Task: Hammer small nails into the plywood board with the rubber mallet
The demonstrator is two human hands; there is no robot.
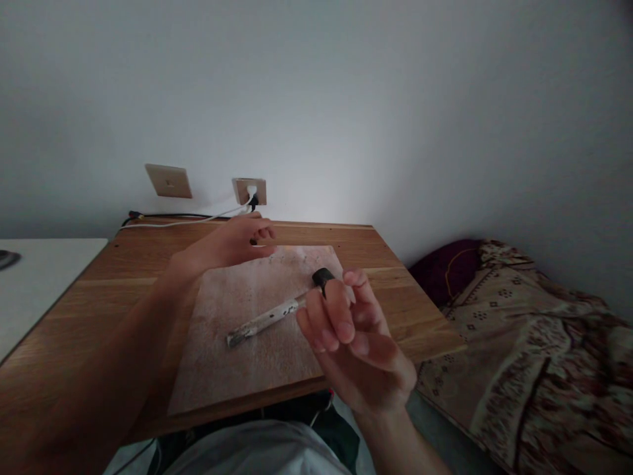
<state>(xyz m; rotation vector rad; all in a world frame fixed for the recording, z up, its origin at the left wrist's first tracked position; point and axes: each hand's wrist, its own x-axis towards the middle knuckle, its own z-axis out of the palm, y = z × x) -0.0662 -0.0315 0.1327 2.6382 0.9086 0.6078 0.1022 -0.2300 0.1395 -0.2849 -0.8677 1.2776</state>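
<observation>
What looks like a hammer, with a worn whitish handle (267, 321) and a black head (323, 276), lies slantwise on a thin pinkish-brown board (212, 369). My right hand (353, 336) is raised in front of the head end and hides part of it. Its thumb and fingertips are pressed together; anything between them is too small to make out. Over the board's far left edge, my left hand (242, 237) reaches out with fingers loosely bent and thumb apart. A small dark spot shows between that thumb and the fingers, too unclear to name.
The board rests on a wooden table (410, 310) against a white wall. White and black cables (182, 223) run along its back to a socket (250, 191). A white surface (44, 284) adjoins on the left. Patterned bedding (534, 356) lies to the right.
</observation>
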